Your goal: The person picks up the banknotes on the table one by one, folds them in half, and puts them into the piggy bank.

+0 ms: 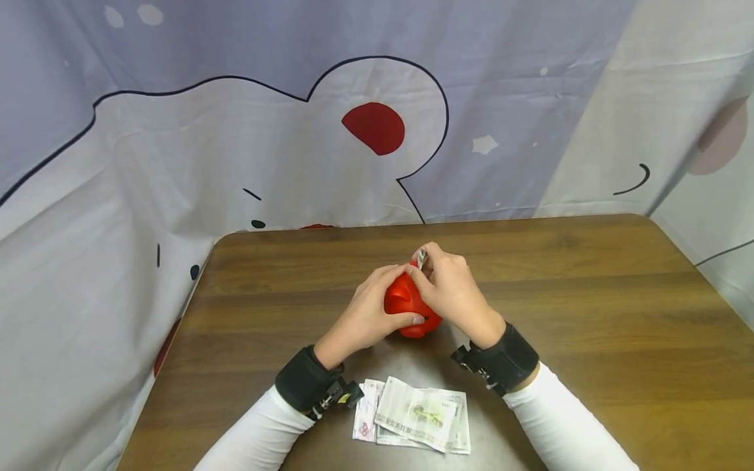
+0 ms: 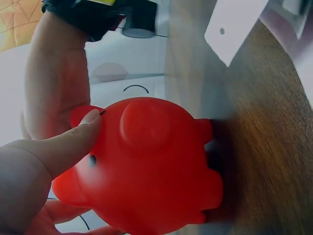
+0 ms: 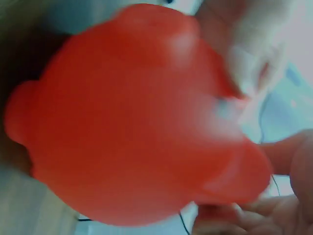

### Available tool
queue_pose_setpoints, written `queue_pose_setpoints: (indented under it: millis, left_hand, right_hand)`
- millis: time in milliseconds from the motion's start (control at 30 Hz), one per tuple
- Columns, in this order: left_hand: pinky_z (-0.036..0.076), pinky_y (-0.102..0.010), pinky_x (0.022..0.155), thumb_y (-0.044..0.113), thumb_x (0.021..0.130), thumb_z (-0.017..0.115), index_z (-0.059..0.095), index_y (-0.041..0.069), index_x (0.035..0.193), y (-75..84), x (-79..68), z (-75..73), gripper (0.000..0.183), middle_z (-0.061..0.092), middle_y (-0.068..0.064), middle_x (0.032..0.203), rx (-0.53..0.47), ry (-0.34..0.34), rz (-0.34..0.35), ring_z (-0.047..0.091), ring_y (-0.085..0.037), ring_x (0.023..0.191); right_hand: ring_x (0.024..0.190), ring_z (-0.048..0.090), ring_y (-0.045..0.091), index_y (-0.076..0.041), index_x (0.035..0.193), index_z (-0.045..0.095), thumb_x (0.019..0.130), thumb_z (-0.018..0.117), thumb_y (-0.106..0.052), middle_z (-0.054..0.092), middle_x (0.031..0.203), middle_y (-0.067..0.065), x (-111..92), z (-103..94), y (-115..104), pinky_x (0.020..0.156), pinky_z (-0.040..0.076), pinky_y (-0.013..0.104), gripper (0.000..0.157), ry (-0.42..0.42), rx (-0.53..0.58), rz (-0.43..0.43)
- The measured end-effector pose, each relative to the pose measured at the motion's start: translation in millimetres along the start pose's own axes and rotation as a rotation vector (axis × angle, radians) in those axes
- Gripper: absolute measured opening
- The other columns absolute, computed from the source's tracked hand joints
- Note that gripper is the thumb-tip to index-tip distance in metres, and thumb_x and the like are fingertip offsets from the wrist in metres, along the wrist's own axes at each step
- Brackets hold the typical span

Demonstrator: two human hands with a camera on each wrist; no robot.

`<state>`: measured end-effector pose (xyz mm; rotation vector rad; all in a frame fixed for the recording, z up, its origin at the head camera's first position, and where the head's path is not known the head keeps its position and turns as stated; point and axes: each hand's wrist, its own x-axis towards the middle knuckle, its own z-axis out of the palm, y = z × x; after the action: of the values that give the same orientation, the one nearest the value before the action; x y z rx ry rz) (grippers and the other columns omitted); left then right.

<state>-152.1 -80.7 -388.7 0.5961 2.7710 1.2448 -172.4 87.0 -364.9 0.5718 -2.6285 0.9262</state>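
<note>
A red piggy bank (image 1: 399, 299) stands on the table between the two hands, its round snout and black eye showing in the left wrist view. My left hand (image 1: 368, 307) holds it from the left side, the thumb (image 2: 78, 142) over its face and the fingers on the far side. At the top of the bank, my right hand (image 1: 453, 288) pinches a folded banknote (image 1: 421, 258). Fingers hide the note's lower end, so I cannot tell how far it is inside. The right wrist view is blurred and mostly filled by the bank (image 3: 132, 117).
Several banknotes (image 1: 415, 413) lie in an overlapping pile near the front, between the forearms. The wooden table (image 1: 589, 288) extends to both sides. Behind it hangs a printed curtain (image 1: 235, 150). Each wrist wears a black strap (image 1: 506, 360) with a camera.
</note>
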Motion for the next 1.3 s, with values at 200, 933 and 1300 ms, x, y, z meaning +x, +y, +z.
queue_pose_setpoints:
  millis: [200,933,1300]
  left_hand:
    - [0.054,-0.048,0.095,0.031,0.077,0.084,0.046,0.018,0.146,0.0,0.8,0.4,0.080,0.047,-0.008,0.148,0.009,-0.015,-0.031,0.051,-0.034,0.127]
    - [0.053,-0.048,0.096,0.033,0.078,0.083,0.045,0.018,0.146,-1.3,-0.8,0.8,0.079,0.046,-0.008,0.149,0.001,-0.027,-0.019,0.049,-0.032,0.128]
    - [0.052,-0.050,0.096,0.032,0.078,0.083,0.046,0.017,0.146,-1.7,-0.3,0.4,0.079,0.046,-0.008,0.148,-0.006,-0.016,-0.012,0.049,-0.033,0.128]
  right_hand:
    - [0.065,0.068,0.019,-0.001,0.093,0.067,0.087,0.071,-0.005,0.071,0.074,0.009,3,-14.4,1,0.059,0.059,0.030,0.009,-0.106,0.061,-0.011]
    - [0.067,0.067,0.018,-0.004,0.089,0.075,0.082,0.078,-0.008,0.073,0.079,0.009,3,-17.8,6,0.060,0.057,0.024,0.009,-0.165,0.116,-0.011]
    - [0.063,0.063,0.019,-0.003,0.085,0.081,0.078,0.081,-0.004,0.072,0.073,0.010,2,-17.0,8,0.055,0.054,0.026,0.007,-0.081,-0.011,-0.108]
